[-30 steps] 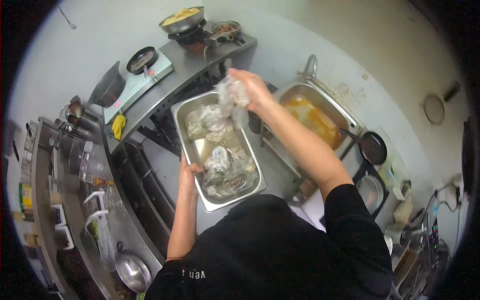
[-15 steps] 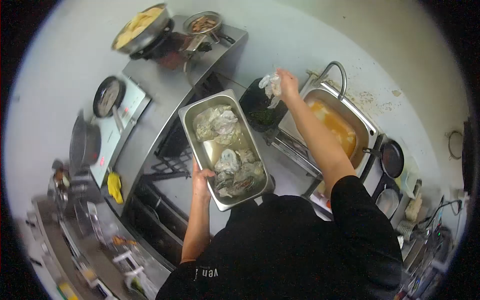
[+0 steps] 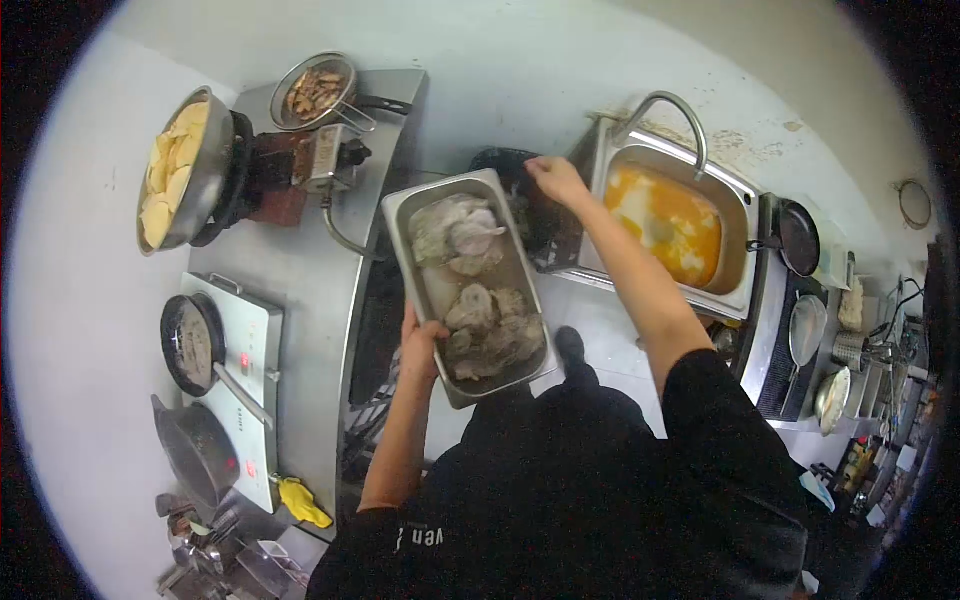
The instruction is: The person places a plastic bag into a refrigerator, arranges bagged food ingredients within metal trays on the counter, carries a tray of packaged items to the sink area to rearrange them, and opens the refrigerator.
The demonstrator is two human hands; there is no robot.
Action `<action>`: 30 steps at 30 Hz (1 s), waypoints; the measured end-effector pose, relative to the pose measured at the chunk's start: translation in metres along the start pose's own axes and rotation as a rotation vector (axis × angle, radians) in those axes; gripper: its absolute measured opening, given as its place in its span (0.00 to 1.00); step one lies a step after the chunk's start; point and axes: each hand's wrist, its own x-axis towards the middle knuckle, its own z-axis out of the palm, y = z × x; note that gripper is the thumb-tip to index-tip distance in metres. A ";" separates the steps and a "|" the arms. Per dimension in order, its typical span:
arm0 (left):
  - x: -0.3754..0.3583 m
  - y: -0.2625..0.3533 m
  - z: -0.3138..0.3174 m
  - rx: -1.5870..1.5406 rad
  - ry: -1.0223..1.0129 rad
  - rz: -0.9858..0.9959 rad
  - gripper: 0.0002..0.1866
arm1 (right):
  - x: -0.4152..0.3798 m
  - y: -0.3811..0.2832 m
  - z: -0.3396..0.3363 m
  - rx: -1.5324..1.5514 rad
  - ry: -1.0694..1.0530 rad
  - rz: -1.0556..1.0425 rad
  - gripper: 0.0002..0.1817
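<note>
My left hand (image 3: 420, 345) grips the long side of a deep steel food pan (image 3: 400, 225), thumb over the rim. In the pan lie wet, greyish lumps that look like meat (image 3: 492, 335), in a little cloudy liquid. A paler clump, partly in what looks like clear plastic (image 3: 475, 232), sits at its far end. My right hand (image 3: 557, 180) is beyond the pan, over the edge of a dark bin (image 3: 500, 160). Its fingers are drawn together, and nothing shows in them. The pan and my arm hide part of the bin.
A steel sink (image 3: 735, 290) holds orange, foamy liquid under a curved tap (image 3: 690, 110). On the left counter (image 3: 310, 300) are a large bowl of pale slices (image 3: 175, 180), a strainer (image 3: 315, 95), two pans on a white hob (image 3: 250, 350) and a yellow cloth (image 3: 303, 502).
The crumpled clear plastic that my right hand held over the bin is out of that hand. My view has turned, and the pan stays in my left hand.
</note>
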 end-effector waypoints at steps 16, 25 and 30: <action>0.008 0.017 0.093 0.019 -0.340 0.021 0.51 | -0.136 -0.106 -0.067 -0.938 -0.149 -0.530 0.44; -0.032 0.003 0.153 -0.028 -0.346 -0.115 0.52 | -0.167 -0.053 -0.111 -0.861 -0.168 -0.542 0.31; -0.032 -0.026 0.168 -0.100 -0.407 -0.062 0.51 | -0.168 -0.034 -0.134 -0.752 -0.172 -0.464 0.31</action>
